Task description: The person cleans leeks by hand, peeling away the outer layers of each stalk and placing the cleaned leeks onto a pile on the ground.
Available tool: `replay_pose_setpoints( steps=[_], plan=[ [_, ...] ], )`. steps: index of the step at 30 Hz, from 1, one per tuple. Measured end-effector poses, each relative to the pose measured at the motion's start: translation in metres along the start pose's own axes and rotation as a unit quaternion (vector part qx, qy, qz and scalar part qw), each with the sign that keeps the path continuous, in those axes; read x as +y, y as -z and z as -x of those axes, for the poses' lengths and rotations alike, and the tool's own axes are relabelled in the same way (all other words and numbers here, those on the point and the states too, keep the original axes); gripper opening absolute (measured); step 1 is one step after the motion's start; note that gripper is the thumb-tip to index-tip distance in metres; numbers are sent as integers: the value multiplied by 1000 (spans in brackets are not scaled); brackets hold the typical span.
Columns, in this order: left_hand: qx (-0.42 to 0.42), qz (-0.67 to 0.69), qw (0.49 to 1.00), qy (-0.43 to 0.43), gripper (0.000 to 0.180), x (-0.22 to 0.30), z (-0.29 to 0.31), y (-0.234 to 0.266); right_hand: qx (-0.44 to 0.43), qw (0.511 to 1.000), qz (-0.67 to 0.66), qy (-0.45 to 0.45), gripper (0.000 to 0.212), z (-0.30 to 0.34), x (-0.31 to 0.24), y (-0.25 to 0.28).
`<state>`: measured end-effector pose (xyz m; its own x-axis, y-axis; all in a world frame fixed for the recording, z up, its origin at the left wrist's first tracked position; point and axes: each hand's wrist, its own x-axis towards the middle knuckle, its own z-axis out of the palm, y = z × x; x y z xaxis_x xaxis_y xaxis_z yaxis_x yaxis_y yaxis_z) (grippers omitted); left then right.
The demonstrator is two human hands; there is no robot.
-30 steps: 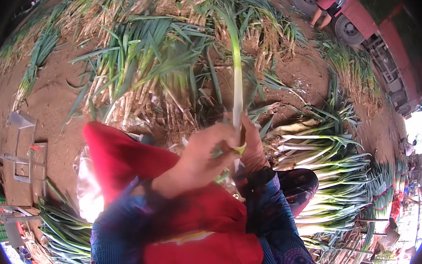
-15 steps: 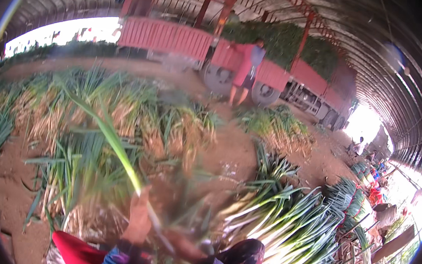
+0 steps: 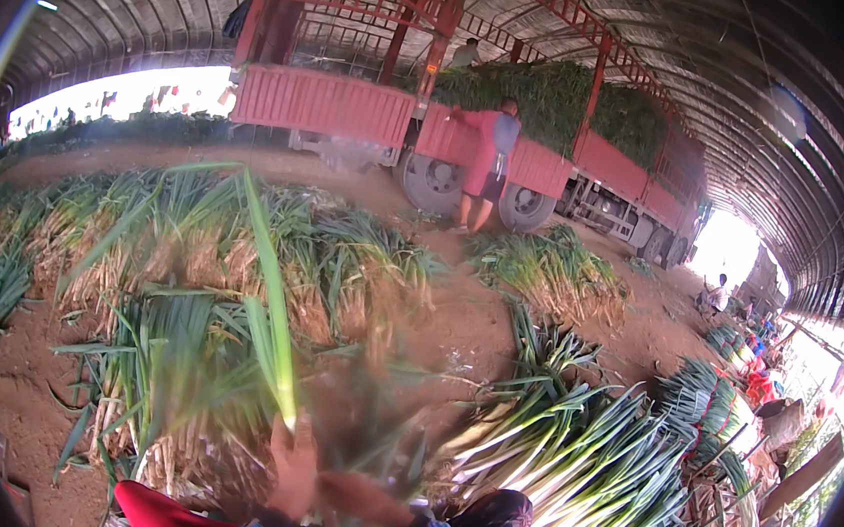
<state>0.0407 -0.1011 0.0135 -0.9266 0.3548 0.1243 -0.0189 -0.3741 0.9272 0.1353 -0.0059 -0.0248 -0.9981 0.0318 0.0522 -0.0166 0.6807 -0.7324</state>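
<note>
Held green onion (image 3: 275,326), dirt floor (image 3: 453,332), arched roof (image 3: 693,36)

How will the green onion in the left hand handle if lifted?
The green onion is probably fairly stiff low down, rising straight from the left hand. Its thin upper leaves likely flop, one appearing bent over. Slim, it should be light.

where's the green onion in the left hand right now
In the head view, the green onion is left of centre, slanting up from the left hand, with the white-stalked pile to its right.
</note>
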Motion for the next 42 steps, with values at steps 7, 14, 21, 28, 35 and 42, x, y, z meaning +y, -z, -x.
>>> replay_pose_setpoints(
  steps=[7,14,21,28,35,42],
  plan=[
    [34,22,999,-28,30,1,6,-7,65,981,-180,27,21,3,10,-19],
    [-9,59,998,-19,20,26,16,-8,49,983,-177,20,16,10,-7,-12],
    [10,70,998,-1,43,29,4,-3,-32,970,-242,-4,25,10,19,-11],
    [-77,135,987,42,41,25,-6,8,-16,965,-262,-23,29,15,12,-4],
    [-124,178,970,109,29,32,-8,5,2,951,-304,-52,32,25,-6,2],
    [-134,151,976,78,19,38,-13,13,53,889,-432,-140,25,27,23,-14]
  ],
)
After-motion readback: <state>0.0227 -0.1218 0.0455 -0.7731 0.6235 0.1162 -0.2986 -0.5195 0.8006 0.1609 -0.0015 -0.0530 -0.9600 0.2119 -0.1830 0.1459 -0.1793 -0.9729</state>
